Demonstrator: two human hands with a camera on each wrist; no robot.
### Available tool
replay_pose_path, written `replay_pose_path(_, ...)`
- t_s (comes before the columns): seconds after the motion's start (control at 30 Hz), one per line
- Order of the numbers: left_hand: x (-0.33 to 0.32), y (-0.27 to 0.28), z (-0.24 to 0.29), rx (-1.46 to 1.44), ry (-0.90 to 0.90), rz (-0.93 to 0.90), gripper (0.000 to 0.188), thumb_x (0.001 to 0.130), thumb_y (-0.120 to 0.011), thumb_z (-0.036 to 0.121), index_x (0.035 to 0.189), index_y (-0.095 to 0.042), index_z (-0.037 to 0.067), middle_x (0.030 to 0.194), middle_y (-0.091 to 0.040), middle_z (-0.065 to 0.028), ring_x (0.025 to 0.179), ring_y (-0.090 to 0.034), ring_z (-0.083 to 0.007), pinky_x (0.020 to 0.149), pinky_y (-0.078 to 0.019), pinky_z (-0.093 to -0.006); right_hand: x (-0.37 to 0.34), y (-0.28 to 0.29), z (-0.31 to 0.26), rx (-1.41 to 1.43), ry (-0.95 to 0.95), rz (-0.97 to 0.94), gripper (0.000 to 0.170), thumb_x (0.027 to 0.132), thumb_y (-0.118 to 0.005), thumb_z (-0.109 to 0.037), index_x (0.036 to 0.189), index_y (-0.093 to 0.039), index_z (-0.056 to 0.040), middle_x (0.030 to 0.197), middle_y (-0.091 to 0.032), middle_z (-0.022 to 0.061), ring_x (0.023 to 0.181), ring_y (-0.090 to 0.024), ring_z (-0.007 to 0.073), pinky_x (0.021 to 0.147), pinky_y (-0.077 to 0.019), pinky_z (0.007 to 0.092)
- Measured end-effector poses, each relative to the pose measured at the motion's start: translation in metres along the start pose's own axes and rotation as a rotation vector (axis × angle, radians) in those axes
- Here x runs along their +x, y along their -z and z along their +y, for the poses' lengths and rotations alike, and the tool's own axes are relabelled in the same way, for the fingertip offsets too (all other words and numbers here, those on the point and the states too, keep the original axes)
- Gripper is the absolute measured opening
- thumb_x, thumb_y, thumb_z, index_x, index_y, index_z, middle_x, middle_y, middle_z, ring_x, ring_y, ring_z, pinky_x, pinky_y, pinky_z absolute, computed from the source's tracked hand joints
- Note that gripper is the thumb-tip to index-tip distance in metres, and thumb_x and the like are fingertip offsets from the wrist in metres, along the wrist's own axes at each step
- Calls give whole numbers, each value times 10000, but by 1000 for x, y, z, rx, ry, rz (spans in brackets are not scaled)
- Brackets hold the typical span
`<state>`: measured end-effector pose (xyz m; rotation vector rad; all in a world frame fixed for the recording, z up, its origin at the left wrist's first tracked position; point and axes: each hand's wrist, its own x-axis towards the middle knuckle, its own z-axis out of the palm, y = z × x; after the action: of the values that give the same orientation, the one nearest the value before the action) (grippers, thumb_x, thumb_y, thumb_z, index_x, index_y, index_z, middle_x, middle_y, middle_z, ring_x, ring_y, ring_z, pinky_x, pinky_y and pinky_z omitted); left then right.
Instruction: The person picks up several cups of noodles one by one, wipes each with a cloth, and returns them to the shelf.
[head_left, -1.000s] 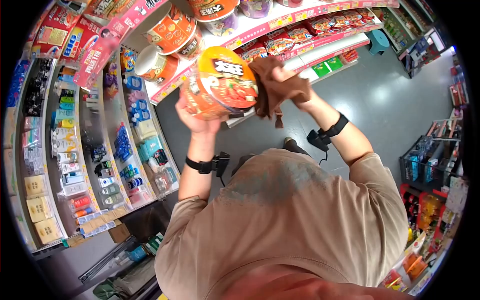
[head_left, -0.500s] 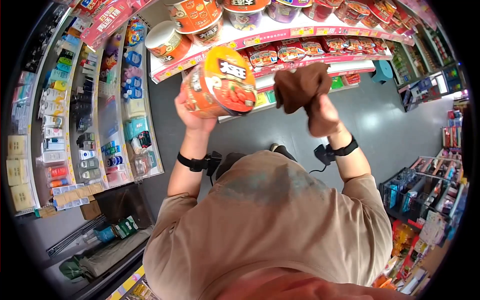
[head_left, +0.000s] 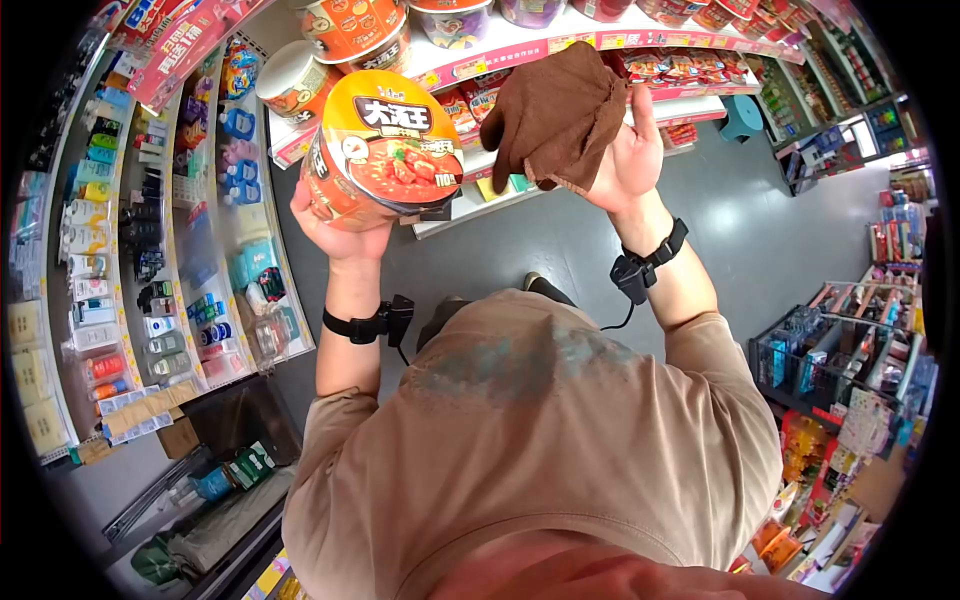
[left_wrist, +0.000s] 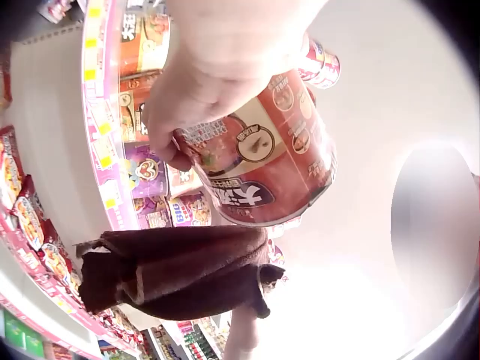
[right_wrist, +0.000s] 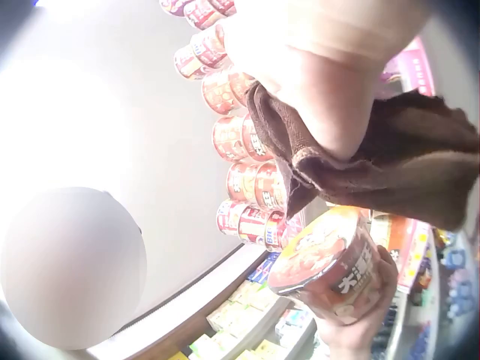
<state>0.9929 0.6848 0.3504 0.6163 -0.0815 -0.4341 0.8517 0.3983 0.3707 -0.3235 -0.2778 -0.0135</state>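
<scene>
Holding a big orange noodle tub (head_left: 385, 150), the left hand (head_left: 345, 228) has its fingers curled around the side of it, clamped on the tub. The tub is tilted, and its printed lid turns toward the person. It is in the air, on the near side of the shelf (head_left: 575, 24).

To the right of the tub, just beside it, the right hand (head_left: 632, 160) carries a brown cloth (head_left: 555, 120). The thumb stands straight and apart from the cloth in the head view. The cloth covers the other fingers, so I cannot tell if they are bent or straight under it.

On the shelf, at far left, there are stacked orange tubs (head_left: 355, 30) and a white-lidded tub (head_left: 295, 82). Below, more to the right, red noodle packets (head_left: 690, 68) lie in a row. Each wrist has a black strap (head_left: 352, 328).
</scene>
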Motion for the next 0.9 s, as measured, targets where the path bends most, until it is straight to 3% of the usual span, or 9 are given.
replay_pose_path(0.2, 1, 9, 4, -20, -17, -60, 780, 888, -459, 590, 1488, -418, 93, 1506, -474, -137, 1364, -477, -350, 1124, -386, -562, -12, 32, -26, -314, 70, -53, 974, 891, -560, -716, 1563, -267, -75, 1590, -331, 165, 1463, -338, 361, 1184, -298, 561)
replay_pose_path(0.3, 3, 18, 3, -77, -50, -32, 650, 923, -429, 458, 1442, -444, 66, 1456, -516, -167, 1327, -521, -349, 1109, -433, -521, -13, 16, -10, -558, 112, -141, 791, 929, -570, -640, 1488, -414, -103, 1529, -410, 162, 1371, -435, 403, 1139, -373, 552)
replay_pose_path(0.4, -5, -9, -14, 65, -49, -81, 787, 888, -467, 531, 1503, -392, 45, 1486, -494, -171, 1378, -467, -344, 1149, -377, -511, -4, -14, 4, -1342, 154, -397, 575, 892, -669, -385, 1372, -539, -95, 1369, -546, 133, 1254, -524, 341, 1101, -392, 504)
replay_pose_path(0.5, -22, -38, -40, 171, 25, -249, 837, 854, -526, 489, 1527, -353, 23, 1505, -468, -189, 1383, -465, -345, 1146, -391, -488, 1, -27, 43, -2010, 277, -513, 487, 972, -614, -426, 1157, -668, 22, 1192, -652, 211, 1205, -593, 340, 1036, -436, 449)
replay_pose_path(0.57, -28, -36, -49, 118, 92, -257, 904, 813, -579, 443, 1556, -294, 14, 1530, -433, -201, 1396, -455, -341, 1155, -390, -466, 17, -29, 55, -1901, 492, -202, 530, 1032, -500, -441, 1181, -641, 48, 1177, -676, 199, 1177, -609, 351, 1017, -449, 462)
replay_pose_path(0.6, -29, -30, -52, 146, 68, -318, 935, 805, -593, 420, 1578, -236, 33, 1537, -418, -205, 1401, -452, -328, 1169, -378, -458, 19, 1, 57, -1648, 205, 100, 566, 1034, -488, -471, 1264, -588, 37, 1228, -654, 177, 1176, -614, 312, 1011, -474, 437)
replay_pose_path(0.7, -32, -24, -61, 230, -52, -344, 903, 828, -573, 367, 1588, -196, 55, 1506, -447, -201, 1380, -477, -324, 1163, -389, -456, 31, 21, 58, -980, -172, 256, 719, 1043, -360, -609, 1407, -483, -2, 1274, -628, 113, 1141, -621, 171, 946, -539, 346)
replay_pose_path(0.87, -8, -11, -60, 113, -168, -184, 814, 850, -548, 264, 1575, -227, 77, 1487, -446, -171, 1374, -467, -297, 1154, -384, -434, 19, 19, 99, -1395, 176, 159, 687, 1066, -332, -540, 1493, -363, -2, 1469, -488, 164, 1340, -484, 283, 1103, -389, 397)
replay_pose_path(0.9, -6, -10, -58, 89, -176, -148, 799, 856, -541, 257, 1572, -233, 79, 1485, -448, -170, 1373, -467, -293, 1154, -382, -434, 20, 0, 103, -1522, 414, 95, 654, 1081, -292, -509, 1435, -462, 13, 1435, -533, 206, 1330, -504, 357, 1094, -389, 418)
